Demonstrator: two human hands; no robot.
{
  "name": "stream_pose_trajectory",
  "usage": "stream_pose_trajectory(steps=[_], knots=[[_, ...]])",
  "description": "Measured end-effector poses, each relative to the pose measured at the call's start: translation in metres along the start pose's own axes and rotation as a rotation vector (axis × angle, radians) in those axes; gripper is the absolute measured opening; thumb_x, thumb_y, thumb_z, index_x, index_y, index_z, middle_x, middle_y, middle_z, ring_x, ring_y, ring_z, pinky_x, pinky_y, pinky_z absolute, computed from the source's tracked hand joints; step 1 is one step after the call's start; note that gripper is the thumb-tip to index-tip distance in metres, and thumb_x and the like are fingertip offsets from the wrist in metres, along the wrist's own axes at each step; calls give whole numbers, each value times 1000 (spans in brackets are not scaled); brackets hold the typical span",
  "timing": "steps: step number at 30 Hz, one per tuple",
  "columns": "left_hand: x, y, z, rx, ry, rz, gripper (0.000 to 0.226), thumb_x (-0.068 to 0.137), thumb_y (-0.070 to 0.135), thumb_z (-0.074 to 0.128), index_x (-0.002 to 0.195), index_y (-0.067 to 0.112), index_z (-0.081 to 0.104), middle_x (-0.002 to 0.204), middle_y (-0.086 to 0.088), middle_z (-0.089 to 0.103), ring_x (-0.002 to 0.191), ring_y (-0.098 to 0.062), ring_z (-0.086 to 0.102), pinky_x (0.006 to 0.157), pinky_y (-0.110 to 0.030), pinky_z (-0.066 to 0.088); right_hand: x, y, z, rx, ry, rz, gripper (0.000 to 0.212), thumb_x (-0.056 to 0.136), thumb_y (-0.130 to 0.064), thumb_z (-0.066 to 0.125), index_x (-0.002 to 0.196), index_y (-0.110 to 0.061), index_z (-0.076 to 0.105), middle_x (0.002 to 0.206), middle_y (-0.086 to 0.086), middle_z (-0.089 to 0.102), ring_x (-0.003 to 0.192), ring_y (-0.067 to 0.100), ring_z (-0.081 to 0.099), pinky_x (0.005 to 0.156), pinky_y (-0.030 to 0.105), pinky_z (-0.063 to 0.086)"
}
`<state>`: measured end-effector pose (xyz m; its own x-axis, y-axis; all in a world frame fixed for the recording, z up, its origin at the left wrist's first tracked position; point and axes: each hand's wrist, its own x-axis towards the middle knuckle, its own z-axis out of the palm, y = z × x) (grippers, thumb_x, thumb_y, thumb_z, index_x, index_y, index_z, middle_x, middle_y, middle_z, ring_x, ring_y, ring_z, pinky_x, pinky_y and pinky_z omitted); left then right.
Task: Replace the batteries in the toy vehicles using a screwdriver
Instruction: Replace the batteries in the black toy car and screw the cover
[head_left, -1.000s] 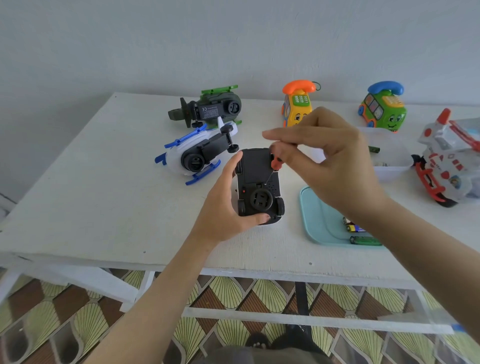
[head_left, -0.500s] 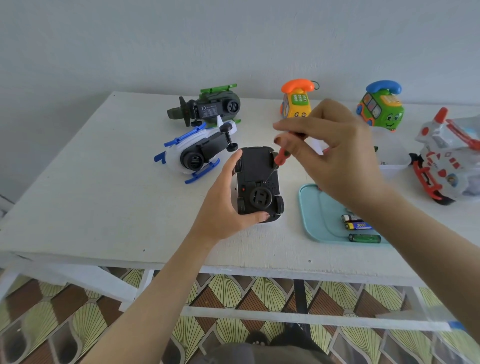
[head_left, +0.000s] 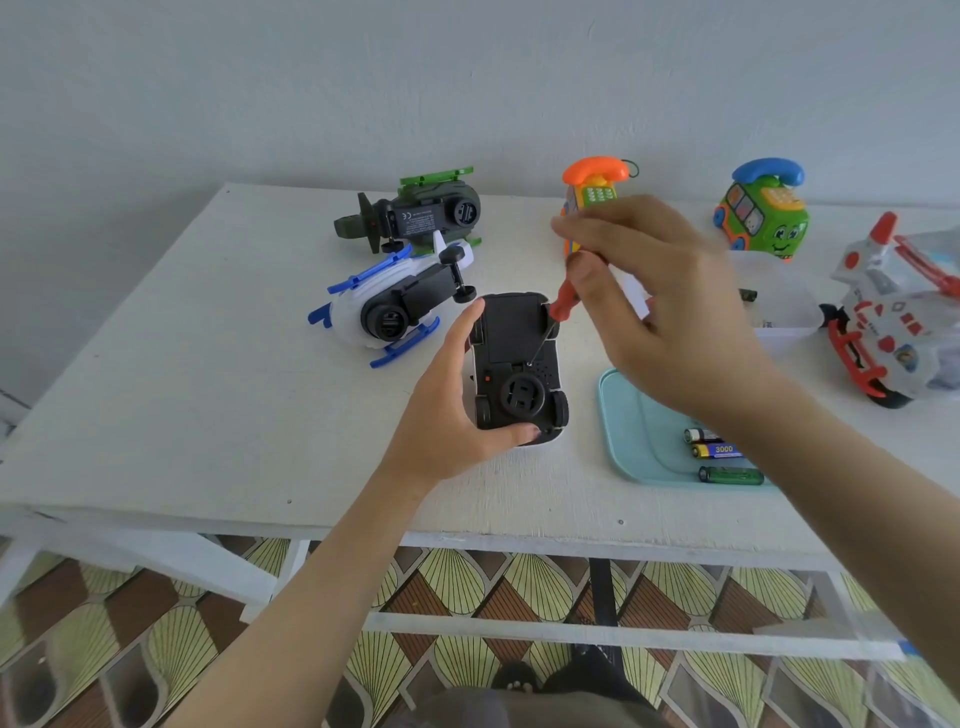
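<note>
At the left of a white surface (head_left: 156, 395), two toy helicopters lie with their undersides showing, a green one (head_left: 426, 215) behind a white-and-blue one (head_left: 395, 312). Just right of them, near centre, the person's left hand (head_left: 447, 415) grips a car (head_left: 514, 332) turned belly-up, thumb across its near end and fingers curled at its far-left corner. Whether the car rests on the surface or is held just clear of it cannot be told. A screwdriver (head_left: 560, 304) with a red handle slants down and left, its thin shaft ending at a screw on the near edge of the black battery cover, beside the round fitting. The right hand (head_left: 670, 312), slightly blurred, pinches the handle between thumb and fingertips. An orange phone toy (head_left: 595, 179) stands behind that hand, partly hidden. To the right, a teal tray (head_left: 634, 431) holds three batteries (head_left: 719, 449) along its near side, the right forearm crossing above it. Farther right are a green phone toy (head_left: 763, 218) at the back, a clear box (head_left: 779, 306) and a red-and-white plane (head_left: 893, 312) at the edge. The step in hand appears to be working the cover screw. With the cover in place, loosening seems likelier than tightening, though one picture cannot settle it. The next move calls for the tip kept seated under steady downward pressure while the left hand braces the car against twisting.
</note>
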<state>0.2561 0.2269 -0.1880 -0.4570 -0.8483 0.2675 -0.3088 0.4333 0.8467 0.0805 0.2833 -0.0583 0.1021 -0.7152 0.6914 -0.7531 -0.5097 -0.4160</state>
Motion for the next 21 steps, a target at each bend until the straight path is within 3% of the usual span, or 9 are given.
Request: stream_pose_trajectory(steps=[2,5,9,12,13,15,17,19,21], knots=[[0,1,0,-5,4,-8,114,64,18,89,151,25,17,135,37,35,125,15,37,98,-1,26,1,-2,-1,120,-88,36,31,95,-3,44,118,-3,64,99,17,69,105,12,60,93,13,43],[0,2,-1,-9,5,-15,115,63,23,89,151,28,16,142,23,39,133,6,34,105,-10,26,4,-4,-4,274,-163,72,38,92,5,50,121,-17,59,89,18,69,84,20,64,81,15,48],[-1,5,-1,-3,19,-29,115,62,28,87,151,30,15,147,16,37,136,1,32,107,-18,26,4,-3,-4,197,-48,96,24,85,-11,67,109,-12,70,80,12,63,76,7,59,73,8,45],[-1,7,-2,2,18,-34,115,63,24,88,152,28,16,145,17,39,135,1,34,107,-19,29,-3,-4,1,-6,18,36,23,85,-25,69,99,-8,74,77,9,56,69,10,53,68,18,48],[-2,7,-2,2,18,-34,115,63,25,88,152,28,16,146,15,39,135,0,34,108,-20,29,-5,-4,2,-70,22,18,27,90,-29,64,102,-7,73,81,9,58,73,11,53,69,24,48],[-2,8,-1,0,17,-38,115,62,25,88,152,29,16,147,12,39,136,-3,34,109,-23,29,-7,-3,0,-99,-4,30,38,98,-30,45,113,-3,68,104,13,64,99,16,58,84,33,48],[-3,9,-1,-2,16,-41,115,63,24,89,152,29,15,148,11,40,137,-4,34,111,-26,30,-7,-2,-5,-16,-60,39,37,100,-19,38,116,-1,65,117,17,64,124,12,50,100,27,43],[-3,9,-1,-5,16,-43,115,63,23,89,151,29,15,147,11,40,137,-5,35,111,-28,31,-6,-3,-8,161,-152,87,33,98,-7,41,125,-2,59,99,20,70,113,5,58,95,13,42],[-3,10,-1,-2,13,-42,115,62,26,88,151,31,15,147,13,40,137,-3,35,111,-28,31,-5,-5,-8,424,-221,202,38,95,-5,45,131,-12,52,90,23,68,89,20,67,90,21,50]])
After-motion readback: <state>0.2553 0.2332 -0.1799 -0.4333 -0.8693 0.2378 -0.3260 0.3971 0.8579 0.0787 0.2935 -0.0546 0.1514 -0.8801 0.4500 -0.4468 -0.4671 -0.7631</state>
